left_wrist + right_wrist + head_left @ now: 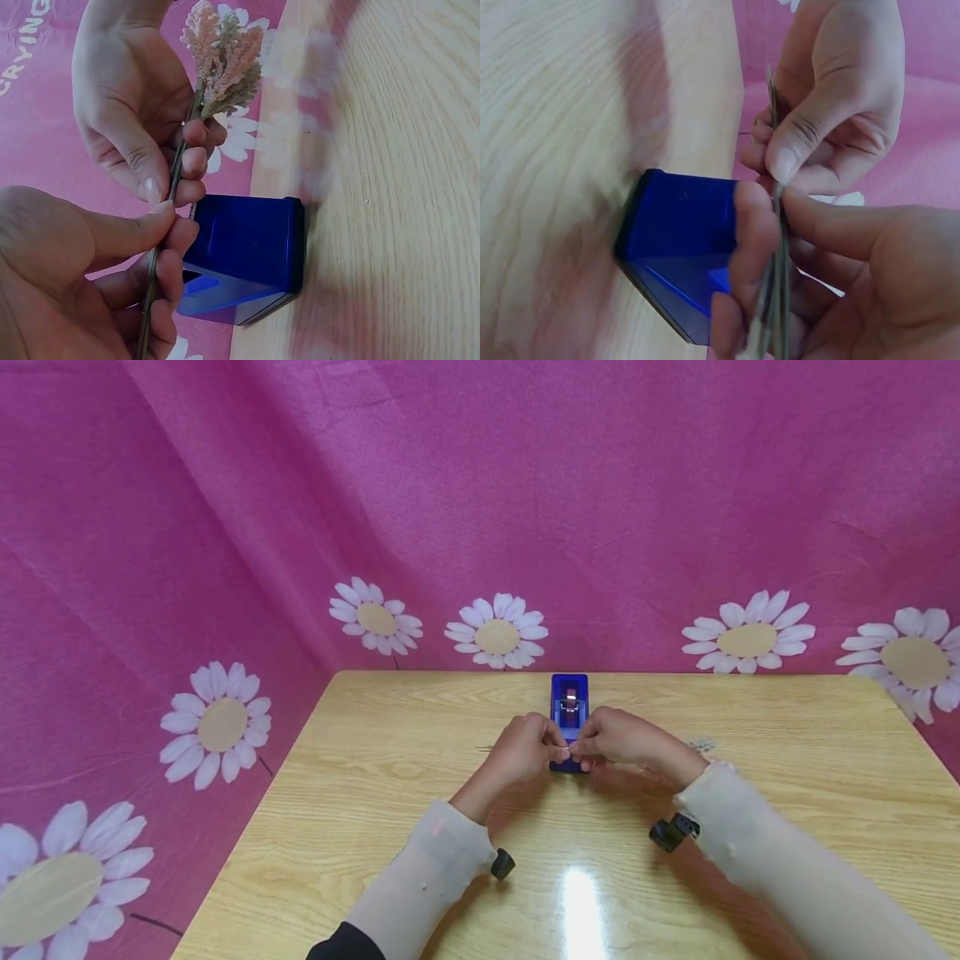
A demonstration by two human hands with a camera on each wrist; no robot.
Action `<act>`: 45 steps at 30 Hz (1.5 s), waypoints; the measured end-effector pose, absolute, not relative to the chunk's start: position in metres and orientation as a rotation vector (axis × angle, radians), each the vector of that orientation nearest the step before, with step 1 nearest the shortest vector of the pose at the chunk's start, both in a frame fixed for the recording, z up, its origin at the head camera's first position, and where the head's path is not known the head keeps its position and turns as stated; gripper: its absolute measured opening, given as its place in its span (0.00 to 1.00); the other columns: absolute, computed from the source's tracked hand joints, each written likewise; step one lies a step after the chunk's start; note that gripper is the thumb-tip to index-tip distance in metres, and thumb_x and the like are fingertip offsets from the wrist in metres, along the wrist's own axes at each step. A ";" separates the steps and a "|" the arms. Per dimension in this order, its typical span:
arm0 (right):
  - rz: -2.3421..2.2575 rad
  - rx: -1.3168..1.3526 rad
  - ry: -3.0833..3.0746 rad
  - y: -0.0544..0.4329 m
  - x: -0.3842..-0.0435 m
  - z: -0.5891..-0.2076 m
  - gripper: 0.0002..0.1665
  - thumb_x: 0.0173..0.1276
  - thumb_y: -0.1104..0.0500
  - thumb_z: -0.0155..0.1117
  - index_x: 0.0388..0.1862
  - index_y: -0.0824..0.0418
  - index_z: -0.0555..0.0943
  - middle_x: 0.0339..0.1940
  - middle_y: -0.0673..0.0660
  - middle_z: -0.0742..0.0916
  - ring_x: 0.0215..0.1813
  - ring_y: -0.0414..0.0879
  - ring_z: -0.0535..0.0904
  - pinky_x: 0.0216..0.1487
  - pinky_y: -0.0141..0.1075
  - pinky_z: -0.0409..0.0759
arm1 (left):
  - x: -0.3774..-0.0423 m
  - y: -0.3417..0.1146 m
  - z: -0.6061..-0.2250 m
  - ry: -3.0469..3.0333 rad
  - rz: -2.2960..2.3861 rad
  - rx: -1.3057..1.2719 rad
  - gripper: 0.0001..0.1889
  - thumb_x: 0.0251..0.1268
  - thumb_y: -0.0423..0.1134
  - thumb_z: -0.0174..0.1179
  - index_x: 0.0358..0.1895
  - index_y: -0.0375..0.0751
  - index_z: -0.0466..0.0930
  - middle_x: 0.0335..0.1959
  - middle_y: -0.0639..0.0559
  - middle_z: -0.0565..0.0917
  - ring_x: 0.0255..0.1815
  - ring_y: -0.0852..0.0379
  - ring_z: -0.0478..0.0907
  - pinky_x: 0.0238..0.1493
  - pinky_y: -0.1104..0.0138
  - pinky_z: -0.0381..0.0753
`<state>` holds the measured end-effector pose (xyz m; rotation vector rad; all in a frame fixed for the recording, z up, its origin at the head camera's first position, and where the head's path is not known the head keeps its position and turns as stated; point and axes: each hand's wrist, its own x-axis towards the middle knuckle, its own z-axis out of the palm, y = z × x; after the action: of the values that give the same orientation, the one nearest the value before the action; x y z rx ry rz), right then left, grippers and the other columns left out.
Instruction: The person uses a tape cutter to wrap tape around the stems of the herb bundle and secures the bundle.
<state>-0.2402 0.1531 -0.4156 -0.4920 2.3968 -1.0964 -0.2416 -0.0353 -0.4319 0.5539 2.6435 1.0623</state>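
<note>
Both hands hold a small bunch of artificial flower sprigs [238, 64], with pale pink and grey-green heads on thin stems [175, 174]. My left hand [525, 747] pinches the stems between thumb and fingers, and their bare ends jut out past it to the left. Close beside it, my right hand [618, 739] grips the same stems nearer the heads, thumbs almost meeting. The hands are over the near end of a blue plastic dispenser-like case [571, 722], which has a slot on top. In the right wrist view, the case [686, 217] appears behind the stems.
The case stands on a light wood-grain table [337, 810], towards its back edge. A pink cloth [600, 510] with white daisies hangs behind and at the left. Black wrist devices [673, 832] sit at the ends of both pale sleeves [772, 843].
</note>
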 end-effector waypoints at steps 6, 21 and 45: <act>-1.120 -0.496 2.477 0.155 -0.237 -0.422 0.14 0.76 0.65 0.62 0.31 0.69 0.88 0.22 0.54 0.87 0.30 0.48 0.83 0.36 0.40 0.84 | -0.241 -0.037 -0.428 2.599 1.042 0.525 0.09 0.73 0.35 0.64 0.32 0.39 0.89 0.27 0.50 0.88 0.24 0.62 0.74 0.23 0.72 0.70; -1.046 -0.442 2.681 0.148 -0.225 -0.426 0.13 0.74 0.64 0.66 0.27 0.63 0.88 0.22 0.53 0.87 0.26 0.43 0.74 0.28 0.36 0.70 | -0.243 -0.035 -0.431 2.654 0.844 0.550 0.12 0.76 0.41 0.62 0.32 0.44 0.89 0.25 0.53 0.86 0.28 0.61 0.74 0.31 0.71 0.71; -1.057 -0.449 2.485 0.154 -0.235 -0.415 0.18 0.79 0.61 0.59 0.32 0.70 0.89 0.28 0.59 0.91 0.36 0.55 0.89 0.41 0.46 0.87 | -0.241 -0.036 -0.433 2.694 0.998 0.536 0.07 0.70 0.36 0.67 0.32 0.42 0.90 0.23 0.58 0.84 0.27 0.62 0.75 0.28 0.71 0.72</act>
<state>-0.2347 0.1544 -0.4151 -0.4492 2.4855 -1.0573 -0.2413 -0.0356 -0.4328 0.5363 2.6944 0.9979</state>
